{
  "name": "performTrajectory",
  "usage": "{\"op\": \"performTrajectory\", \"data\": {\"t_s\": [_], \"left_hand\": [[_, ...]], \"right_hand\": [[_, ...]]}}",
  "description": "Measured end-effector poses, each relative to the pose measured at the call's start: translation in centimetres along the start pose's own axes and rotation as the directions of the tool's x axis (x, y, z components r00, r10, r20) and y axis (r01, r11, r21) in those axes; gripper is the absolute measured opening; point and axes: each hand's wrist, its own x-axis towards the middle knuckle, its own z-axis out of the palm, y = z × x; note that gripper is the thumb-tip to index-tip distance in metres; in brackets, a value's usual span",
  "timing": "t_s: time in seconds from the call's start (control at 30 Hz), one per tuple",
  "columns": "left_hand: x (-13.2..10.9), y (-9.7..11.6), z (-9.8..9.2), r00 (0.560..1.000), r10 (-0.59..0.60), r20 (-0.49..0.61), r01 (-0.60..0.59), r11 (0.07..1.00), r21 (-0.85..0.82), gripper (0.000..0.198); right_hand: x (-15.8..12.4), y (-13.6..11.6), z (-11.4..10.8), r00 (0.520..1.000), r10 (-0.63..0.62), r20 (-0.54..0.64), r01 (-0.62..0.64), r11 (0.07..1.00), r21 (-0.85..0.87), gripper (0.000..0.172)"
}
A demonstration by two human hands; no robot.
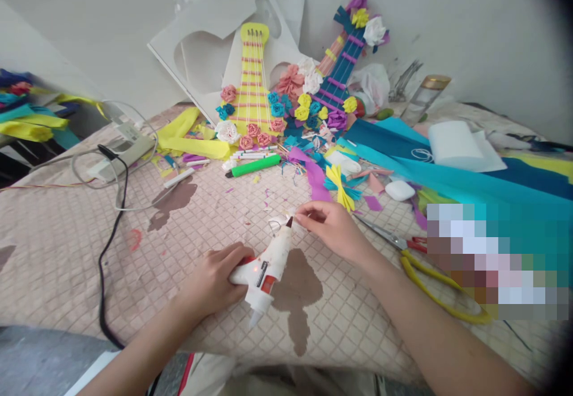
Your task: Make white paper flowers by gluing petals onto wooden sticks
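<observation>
White glue gun (278, 250) in left hand (219, 277), near tablecloth edge (349, 357)

The beige diamond-patterned table cover (201, 220) looks matt and wrinkled. Toward its front edge, the white pistol-shaped glue gun (258, 270) looks like smooth plastic; toward its right edge, the yellow-handled scissors (408, 257) have shiny metal blades. Near its back edge, the round white rose (227, 132) resembles matt, crinkled paper.
</observation>
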Motion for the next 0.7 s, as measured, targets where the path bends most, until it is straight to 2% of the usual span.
{"op": "performTrajectory", "data": {"t_s": [0.7], "left_hand": [[0.23, 0.08, -0.06, 1.0, 0.012, -0.005, -0.012, 1.0, 0.003, 0.008]], "right_hand": [[-0.02, -0.05, 0.0, 1.0, 0.002, 0.004, -0.002, 1.0, -0.012, 0.013]]}}
